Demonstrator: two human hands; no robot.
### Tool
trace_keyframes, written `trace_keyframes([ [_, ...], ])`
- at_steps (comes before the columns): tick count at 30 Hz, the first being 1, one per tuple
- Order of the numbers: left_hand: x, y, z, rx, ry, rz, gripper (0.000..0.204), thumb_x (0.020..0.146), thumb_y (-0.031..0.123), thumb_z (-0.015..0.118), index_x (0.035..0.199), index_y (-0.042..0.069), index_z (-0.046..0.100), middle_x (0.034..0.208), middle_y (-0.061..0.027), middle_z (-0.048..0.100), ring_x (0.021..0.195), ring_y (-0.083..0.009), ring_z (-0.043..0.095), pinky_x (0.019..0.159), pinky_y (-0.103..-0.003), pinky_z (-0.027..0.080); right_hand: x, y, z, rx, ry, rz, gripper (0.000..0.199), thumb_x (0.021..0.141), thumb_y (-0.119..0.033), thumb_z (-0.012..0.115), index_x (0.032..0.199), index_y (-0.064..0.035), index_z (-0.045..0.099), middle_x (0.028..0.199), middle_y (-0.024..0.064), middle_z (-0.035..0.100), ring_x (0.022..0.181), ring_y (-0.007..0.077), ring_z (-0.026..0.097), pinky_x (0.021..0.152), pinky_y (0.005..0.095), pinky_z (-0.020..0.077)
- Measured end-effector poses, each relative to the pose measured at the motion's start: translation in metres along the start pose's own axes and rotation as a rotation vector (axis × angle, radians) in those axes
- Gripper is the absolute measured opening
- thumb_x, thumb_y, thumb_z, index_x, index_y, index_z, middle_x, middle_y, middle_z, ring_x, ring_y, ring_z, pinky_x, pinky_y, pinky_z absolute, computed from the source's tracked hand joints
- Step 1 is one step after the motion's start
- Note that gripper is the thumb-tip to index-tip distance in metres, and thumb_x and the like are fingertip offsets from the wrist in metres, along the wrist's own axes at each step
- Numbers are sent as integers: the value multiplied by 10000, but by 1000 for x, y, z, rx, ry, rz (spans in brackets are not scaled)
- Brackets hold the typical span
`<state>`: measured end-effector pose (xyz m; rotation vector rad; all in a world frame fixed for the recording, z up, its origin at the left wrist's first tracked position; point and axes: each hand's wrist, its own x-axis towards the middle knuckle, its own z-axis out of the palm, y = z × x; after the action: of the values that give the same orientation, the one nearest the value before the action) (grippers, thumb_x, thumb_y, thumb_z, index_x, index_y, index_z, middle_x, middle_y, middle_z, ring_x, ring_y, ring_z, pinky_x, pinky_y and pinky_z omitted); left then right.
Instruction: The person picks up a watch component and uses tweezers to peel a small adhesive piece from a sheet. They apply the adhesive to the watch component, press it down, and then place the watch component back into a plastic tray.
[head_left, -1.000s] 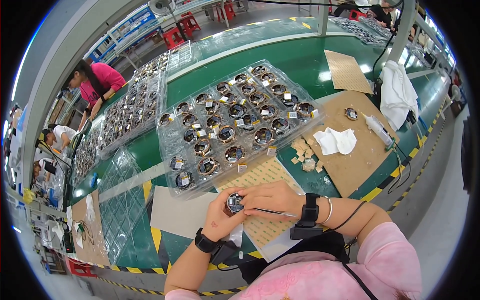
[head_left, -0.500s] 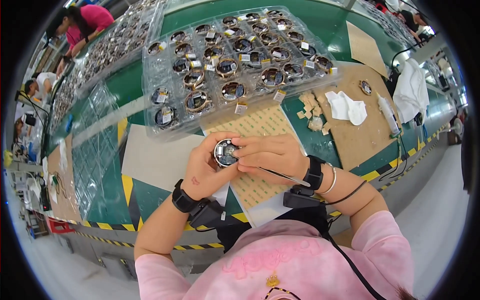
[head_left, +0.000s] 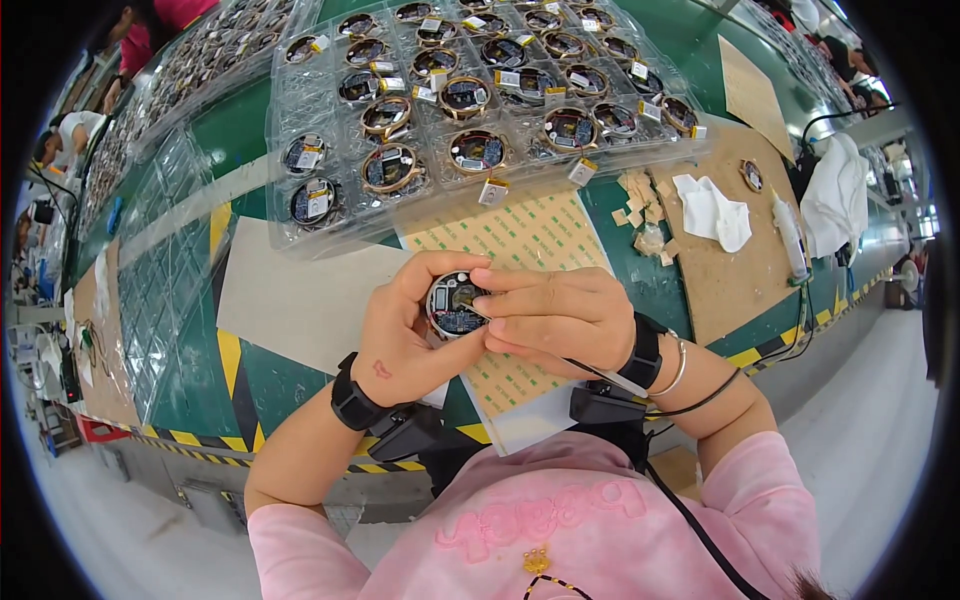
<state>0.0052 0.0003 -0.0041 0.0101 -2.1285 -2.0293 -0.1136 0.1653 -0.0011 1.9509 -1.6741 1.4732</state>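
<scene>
A round watch case (head_left: pixel 453 303) with a small circuit board inside is gripped at its rim by my left hand (head_left: pixel 398 335), with the thumb below and the fingers around the far side. My right hand (head_left: pixel 563 318) is closed on slim metal tweezers (head_left: pixel 612 377), whose handle end runs back under the palm toward the wrist. The tip reaches the inside of the case, but the fingers partly cover the spot. Both hands are over a yellowish sheet of adhesive pieces (head_left: pixel 515 378) on the green table.
Beyond my hands, a clear plastic tray (head_left: pixel 345 232) holds many watch cases with small batteries. To the right, a brown board (head_left: pixel 705 290) carries a white cloth (head_left: pixel 712 212), a white tube-shaped tool (head_left: pixel 789 237) and one round watch part (head_left: pixel 750 176). Grey card (head_left: pixel 285 290) lies to the left.
The view has shifted slightly, so the tray appears higher. Both hands keep their grip on the watch case and tweezers, and the case is turned a little.
</scene>
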Motion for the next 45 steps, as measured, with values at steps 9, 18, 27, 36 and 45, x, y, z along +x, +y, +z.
trace_keyframes([
  [9,-3,0,3,-78,-22,-42,550,708,8,749,1201,14,505,1094,-46,574,998,-105,554,866,-259,453,-1,-1,-1,22,-8,13,201,739,-43,764,903,-25,650,975,135,681,990,314,667,710,332,583],
  [18,0,7,2,-105,49,-77,506,744,-1,732,1200,5,514,1030,-42,599,916,-85,579,795,-230,479,1,0,-10,200,57,181,252,732,-12,755,935,-23,605,963,162,664,958,321,669,787,372,560],
  [27,3,1,-1,30,31,15,500,725,10,727,1187,14,536,1008,-51,614,893,-86,589,771,-223,481,7,5,-10,186,-31,150,272,697,-18,781,903,-28,603,925,140,680,912,308,674,764,371,553],
  [36,3,-3,0,112,45,21,476,718,30,721,1166,34,561,1013,-58,628,896,-93,596,767,-228,485,5,6,-5,111,-28,123,256,679,-41,797,866,-29,622,898,124,693,901,301,674,757,364,554],
  [45,4,-3,2,128,67,31,468,714,15,714,1158,37,566,1005,-48,624,890,-85,592,756,-221,486,3,7,-4,-34,-62,3,210,678,-61,779,848,-36,659,924,99,696,910,280,678,718,334,564],
])
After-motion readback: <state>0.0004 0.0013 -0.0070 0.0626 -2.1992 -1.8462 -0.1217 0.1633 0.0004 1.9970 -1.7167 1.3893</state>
